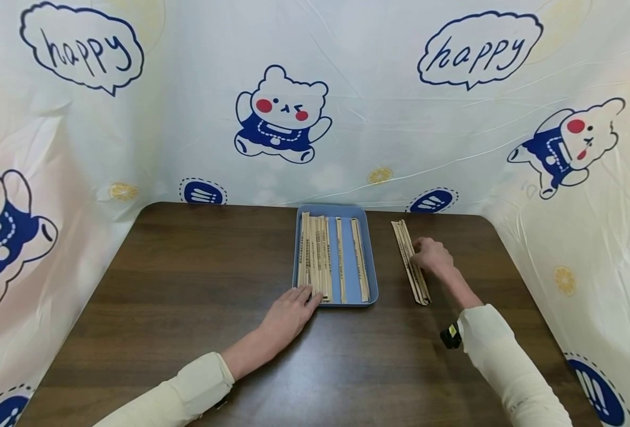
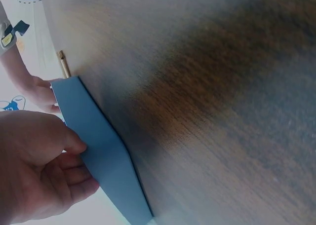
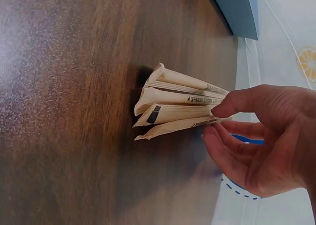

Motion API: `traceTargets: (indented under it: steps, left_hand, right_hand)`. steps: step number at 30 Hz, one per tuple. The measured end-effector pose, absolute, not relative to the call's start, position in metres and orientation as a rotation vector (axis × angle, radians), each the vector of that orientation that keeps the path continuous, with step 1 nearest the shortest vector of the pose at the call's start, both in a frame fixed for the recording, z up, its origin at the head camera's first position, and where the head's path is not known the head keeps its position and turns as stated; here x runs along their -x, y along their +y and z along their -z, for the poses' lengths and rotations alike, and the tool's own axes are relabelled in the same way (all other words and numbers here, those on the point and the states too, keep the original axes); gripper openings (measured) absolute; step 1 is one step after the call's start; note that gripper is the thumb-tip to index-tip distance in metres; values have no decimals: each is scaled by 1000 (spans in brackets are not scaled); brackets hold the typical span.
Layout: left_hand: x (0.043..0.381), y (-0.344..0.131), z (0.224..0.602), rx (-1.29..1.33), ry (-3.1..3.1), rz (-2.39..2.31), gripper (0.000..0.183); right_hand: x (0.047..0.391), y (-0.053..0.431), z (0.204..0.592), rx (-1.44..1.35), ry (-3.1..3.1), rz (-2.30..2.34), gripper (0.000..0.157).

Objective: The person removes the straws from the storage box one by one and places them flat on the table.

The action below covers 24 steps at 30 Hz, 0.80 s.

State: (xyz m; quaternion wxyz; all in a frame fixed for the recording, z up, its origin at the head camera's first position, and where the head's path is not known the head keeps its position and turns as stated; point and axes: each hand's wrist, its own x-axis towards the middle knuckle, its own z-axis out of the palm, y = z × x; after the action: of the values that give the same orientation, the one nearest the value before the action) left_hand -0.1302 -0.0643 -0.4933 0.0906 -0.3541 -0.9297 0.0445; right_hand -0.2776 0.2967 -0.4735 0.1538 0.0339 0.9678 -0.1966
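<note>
My right hand (image 1: 433, 256) pinches a slim paper-wrapped stick (image 3: 177, 129) with thumb and fingers, at the right side of a small bundle (image 1: 408, 261) on the table. In the right wrist view the bundle's printed brown sleeves have flat crimped ends; what is inside them is hidden. At the near left corner of a shallow blue tray (image 1: 374, 293), my left hand (image 1: 288, 317) holds the rim. The left wrist view shows its thumb (image 2: 74, 141) against the tray's outer wall. More wrapped sticks (image 1: 315, 255) lie lengthwise in the tray, crowded on its left.
Within the tray, a single stick (image 1: 340, 258) lies right of the crowded group, and a few more (image 1: 360, 258) are along the right wall. The brown wooden table (image 1: 213, 255) meets a printed cloth backdrop (image 1: 368, 118) at the back and sides.
</note>
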Motion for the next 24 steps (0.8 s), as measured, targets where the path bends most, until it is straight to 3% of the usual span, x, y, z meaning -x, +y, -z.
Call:
traceTargets:
  steps: [7, 24]
  left_hand:
    - [130, -65, 494, 1056, -2754, -110, 46]
    - [129, -64, 493, 1044, -2804, -155, 49]
  right_hand:
    - [277, 295, 469, -91, 2788, 593, 52]
    - [272, 247, 447, 1, 2572, 1217, 54]
